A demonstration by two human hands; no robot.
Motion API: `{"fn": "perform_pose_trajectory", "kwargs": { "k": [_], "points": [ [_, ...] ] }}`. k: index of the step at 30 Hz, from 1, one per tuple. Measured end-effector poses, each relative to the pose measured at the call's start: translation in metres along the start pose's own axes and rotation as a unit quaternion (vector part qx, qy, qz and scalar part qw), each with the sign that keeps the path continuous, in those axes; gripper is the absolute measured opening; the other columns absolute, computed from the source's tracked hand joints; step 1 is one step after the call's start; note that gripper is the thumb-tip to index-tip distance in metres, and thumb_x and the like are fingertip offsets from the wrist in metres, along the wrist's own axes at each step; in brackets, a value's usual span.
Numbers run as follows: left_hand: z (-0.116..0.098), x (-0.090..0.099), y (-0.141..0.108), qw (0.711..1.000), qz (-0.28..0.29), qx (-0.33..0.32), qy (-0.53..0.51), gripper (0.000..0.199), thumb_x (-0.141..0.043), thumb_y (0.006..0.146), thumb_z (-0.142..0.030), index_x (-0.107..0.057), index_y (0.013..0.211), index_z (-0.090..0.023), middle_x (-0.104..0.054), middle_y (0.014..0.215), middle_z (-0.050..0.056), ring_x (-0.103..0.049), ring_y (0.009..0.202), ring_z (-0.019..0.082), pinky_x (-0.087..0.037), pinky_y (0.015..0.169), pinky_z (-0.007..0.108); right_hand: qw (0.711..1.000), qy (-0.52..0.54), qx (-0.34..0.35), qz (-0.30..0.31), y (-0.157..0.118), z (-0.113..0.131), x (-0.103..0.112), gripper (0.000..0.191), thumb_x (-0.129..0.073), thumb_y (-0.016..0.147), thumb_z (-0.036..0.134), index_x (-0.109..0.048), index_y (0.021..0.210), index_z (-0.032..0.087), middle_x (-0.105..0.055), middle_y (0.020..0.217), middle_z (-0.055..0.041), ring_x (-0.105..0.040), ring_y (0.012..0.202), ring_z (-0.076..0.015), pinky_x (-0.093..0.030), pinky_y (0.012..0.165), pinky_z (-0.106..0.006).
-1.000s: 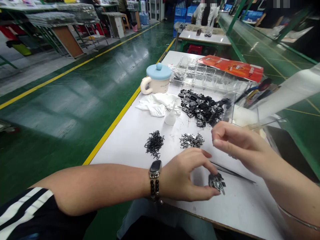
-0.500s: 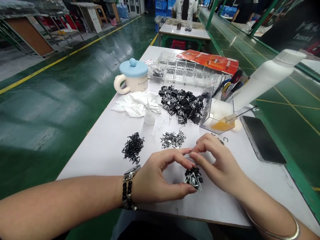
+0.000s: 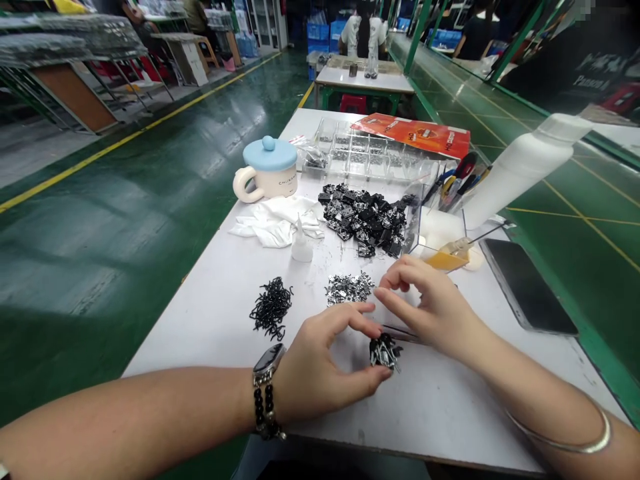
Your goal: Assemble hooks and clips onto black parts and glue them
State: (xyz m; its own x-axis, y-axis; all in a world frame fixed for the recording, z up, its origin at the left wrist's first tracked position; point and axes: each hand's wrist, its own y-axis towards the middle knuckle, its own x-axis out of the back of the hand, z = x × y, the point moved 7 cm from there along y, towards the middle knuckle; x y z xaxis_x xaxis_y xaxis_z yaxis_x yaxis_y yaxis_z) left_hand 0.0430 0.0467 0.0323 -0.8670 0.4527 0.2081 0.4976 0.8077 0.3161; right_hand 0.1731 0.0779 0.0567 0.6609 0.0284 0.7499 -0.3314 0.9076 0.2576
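Note:
My left hand [image 3: 317, 363] pinches a small black-and-silver part [image 3: 384, 352] between thumb and fingers, just above the table. Close by on the right, my right hand [image 3: 433, 303] has its thumb and index fingertips pressed together; whatever they hold is too small to make out. Beyond the hands lies a pile of tiny silver metal pieces [image 3: 349, 288]. To its left is a heap of thin black curved pieces [image 3: 271, 308]. Farther back sits a larger pile of black parts with silver metal [image 3: 367, 217].
A lidded mug [image 3: 273, 179], white cloth [image 3: 275, 222] and small nozzle bottle [image 3: 302, 245] stand at the left. Behind are a clear compartment box [image 3: 360, 157] and orange packet [image 3: 415, 133]. A tool holder, white bottle [image 3: 530, 167] and phone [image 3: 530, 285] occupy the right.
My right hand has drawn slightly up and away from the part, its fingertips now nearer the silver pieces. My left hand keeps hold of the part, which has turned a little.

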Motion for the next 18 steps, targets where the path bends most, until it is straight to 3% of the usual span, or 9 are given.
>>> {"fn": "perform_pose_trajectory", "kwargs": {
  "k": [3, 6, 8, 10, 12, 18],
  "points": [
    [-0.018, -0.008, -0.006, 0.993, 0.045, -0.111, 0.014, 0.027, -0.074, 0.066, -0.020, -0.058, 0.087, -0.014, -0.069, 0.087, 0.012, -0.066, 0.087, 0.022, -0.054, 0.079, 0.034, 0.998, 0.017, 0.006, 0.058, 0.026, 0.009, -0.023, 0.013, -0.059, 0.081, 0.017, -0.057, 0.067, 0.017, -0.054, 0.071, -0.0002, -0.049, 0.068, -0.0127, -0.036, 0.063, -0.027],
    [-0.031, -0.019, -0.018, 0.972, 0.100, -0.214, 0.017, 0.024, -0.070, 0.072, -0.023, -0.057, 0.091, -0.015, -0.070, 0.085, 0.012, -0.066, 0.084, 0.020, -0.055, 0.078, 0.030, 0.993, 0.015, 0.030, 0.113, 0.045, 0.024, -0.061, 0.010, -0.064, 0.074, 0.014, -0.060, 0.065, 0.017, -0.056, 0.071, 0.0004, -0.050, 0.070, -0.0132, -0.037, 0.067, -0.027],
    [-0.030, -0.021, -0.021, 0.968, 0.111, -0.225, 0.018, 0.022, -0.068, 0.075, -0.022, -0.056, 0.092, -0.015, -0.071, 0.086, 0.012, -0.067, 0.085, 0.020, -0.054, 0.080, 0.028, 0.990, 0.008, 0.044, 0.132, 0.052, 0.033, -0.082, 0.008, -0.064, 0.072, 0.014, -0.061, 0.066, 0.017, -0.057, 0.072, 0.0007, -0.050, 0.072, -0.0136, -0.037, 0.070, -0.028],
    [-0.028, -0.020, -0.021, 0.970, 0.105, -0.218, 0.013, 0.022, -0.069, 0.074, -0.022, -0.056, 0.091, -0.014, -0.071, 0.085, 0.012, -0.066, 0.085, 0.020, -0.054, 0.079, 0.028, 0.989, 0.002, 0.049, 0.140, 0.055, 0.037, -0.089, 0.007, -0.063, 0.075, 0.015, -0.063, 0.068, 0.018, -0.058, 0.073, 0.0009, -0.051, 0.073, -0.0133, -0.036, 0.071, -0.028],
    [-0.028, -0.018, -0.021, 0.971, 0.100, -0.217, 0.005, 0.024, -0.070, 0.072, -0.023, -0.056, 0.090, -0.013, -0.071, 0.085, 0.013, -0.066, 0.085, 0.020, -0.054, 0.079, 0.029, 0.990, -0.011, 0.045, 0.136, 0.055, 0.032, -0.078, 0.007, -0.062, 0.077, 0.014, -0.064, 0.072, 0.018, -0.059, 0.074, 0.0011, -0.052, 0.075, -0.0131, -0.036, 0.071, -0.028],
    [-0.026, -0.018, -0.020, 0.972, 0.113, -0.204, -0.006, 0.018, -0.066, 0.077, -0.024, -0.059, 0.088, -0.012, -0.070, 0.084, 0.012, -0.066, 0.083, 0.019, -0.054, 0.079, 0.029, 0.989, -0.095, -0.004, 0.113, 0.027, -0.012, -0.012, 0.009, -0.061, 0.077, 0.011, -0.063, 0.075, 0.020, -0.057, 0.080, -0.0017, -0.051, 0.080, -0.0185, -0.032, 0.073, -0.034]
  ]
}}
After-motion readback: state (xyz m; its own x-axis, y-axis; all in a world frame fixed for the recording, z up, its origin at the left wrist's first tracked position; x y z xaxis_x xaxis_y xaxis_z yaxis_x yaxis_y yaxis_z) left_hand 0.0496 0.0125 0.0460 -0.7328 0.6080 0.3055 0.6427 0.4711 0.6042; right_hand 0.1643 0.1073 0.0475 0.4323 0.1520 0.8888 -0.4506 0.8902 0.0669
